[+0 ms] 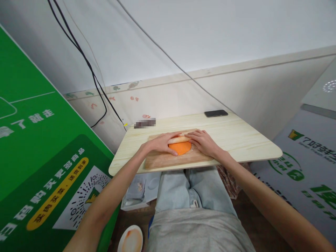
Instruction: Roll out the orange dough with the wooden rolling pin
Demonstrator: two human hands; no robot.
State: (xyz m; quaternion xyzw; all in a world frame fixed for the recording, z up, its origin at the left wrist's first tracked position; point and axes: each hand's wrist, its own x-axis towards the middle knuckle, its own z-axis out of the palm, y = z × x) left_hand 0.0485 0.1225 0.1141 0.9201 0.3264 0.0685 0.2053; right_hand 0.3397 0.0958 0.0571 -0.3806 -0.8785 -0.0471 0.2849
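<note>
A flat, rounded sheet of orange dough lies on a wooden cutting board. Across the dough's far side rests a pale wooden rolling pin. My left hand is over the pin's left end, its fingers reaching along the far side and its thumb touching the dough's near left edge. At the other end, my right hand has its fingers bent over the pin. Both ends of the pin are hidden under my hands.
A black phone lies at the table's back right. A blurred-out dark item is at the back left. Green and white printed panels flank the light wooden table. Below are a white box and an oval dish.
</note>
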